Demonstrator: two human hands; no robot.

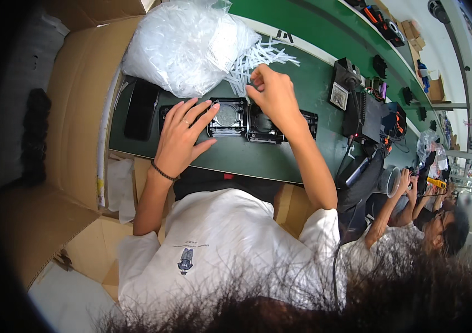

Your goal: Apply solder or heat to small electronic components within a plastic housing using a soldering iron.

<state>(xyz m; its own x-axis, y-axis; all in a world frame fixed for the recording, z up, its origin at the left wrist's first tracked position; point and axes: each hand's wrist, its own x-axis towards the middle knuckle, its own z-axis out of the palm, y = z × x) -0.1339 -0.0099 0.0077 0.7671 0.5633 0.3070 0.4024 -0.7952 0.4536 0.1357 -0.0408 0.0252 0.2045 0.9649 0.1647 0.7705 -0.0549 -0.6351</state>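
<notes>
A row of black plastic housings lies along the green bench in front of me. My left hand (182, 133) rests over the row's left part, its fingers spread and touching the housing (227, 132) with a round grey disc (226, 115) in it. Above a second housing (263, 123), my right hand (274, 94) is bent with thumb and fingertips drawn together. Whatever sits between those fingertips is too small to make out. Just beyond them lies a loose pile of thin white strips (263, 55). My right wrist and forearm partly cover the housings on the right.
A large clear plastic bag (186, 47) of pale pieces stands at the back left. Beside it lies a flat black panel (142, 111). Black devices with cables (363, 116) crowd the bench (316, 77) on the right. Cardboard (80, 111) borders the left; a co-worker (413, 222) sits right.
</notes>
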